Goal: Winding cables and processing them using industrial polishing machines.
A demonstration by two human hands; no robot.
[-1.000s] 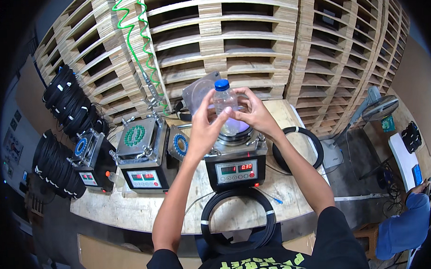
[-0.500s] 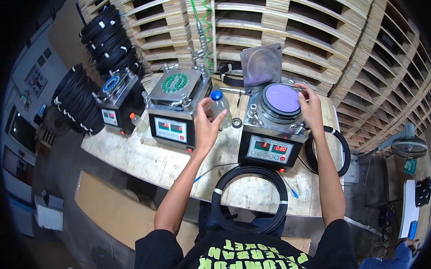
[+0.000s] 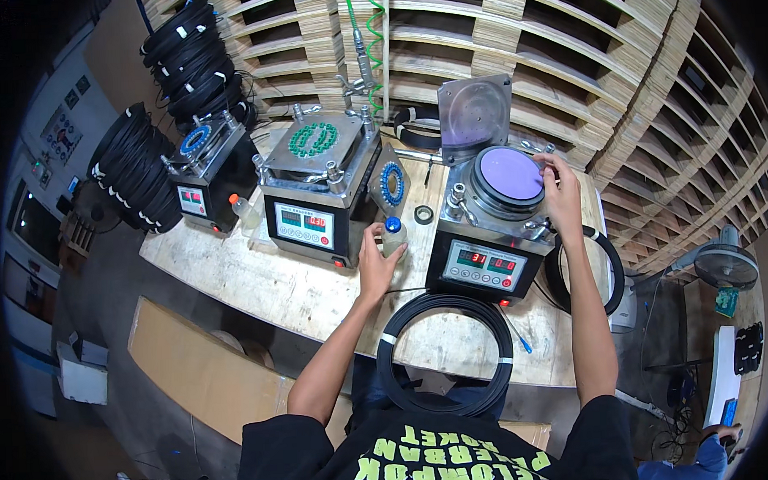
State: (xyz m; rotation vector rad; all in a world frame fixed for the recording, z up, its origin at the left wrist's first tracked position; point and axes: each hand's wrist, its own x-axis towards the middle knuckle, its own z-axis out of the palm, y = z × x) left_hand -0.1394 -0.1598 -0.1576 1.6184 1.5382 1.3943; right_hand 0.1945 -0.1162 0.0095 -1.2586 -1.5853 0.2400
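Observation:
My left hand (image 3: 375,264) is closed around a clear plastic bottle (image 3: 394,243) with a blue cap, upright and low at the tabletop beside the middle machine. At the right-hand polishing machine (image 3: 478,266), my right hand (image 3: 563,190) has its bent fingers at the right rim of a round purple polishing disc (image 3: 509,175). Thumb and fingertips appear to grip that rim. The machine's square metal lid (image 3: 474,114) stands raised behind the disc.
A middle machine (image 3: 303,222) holds a green-dotted plate, with a blue ring fixture (image 3: 391,183) leaning beside it. An orange-capped bottle (image 3: 245,214) stands between it and the left machine (image 3: 198,183). Black cable coils (image 3: 444,300) lie in front; a tape roll (image 3: 423,214) is nearby.
My left hand has lowered the blue-capped bottle toward me, uncovering the blue ring fixture. My right hand stays at the purple disc's rim. The machine displays read differently.

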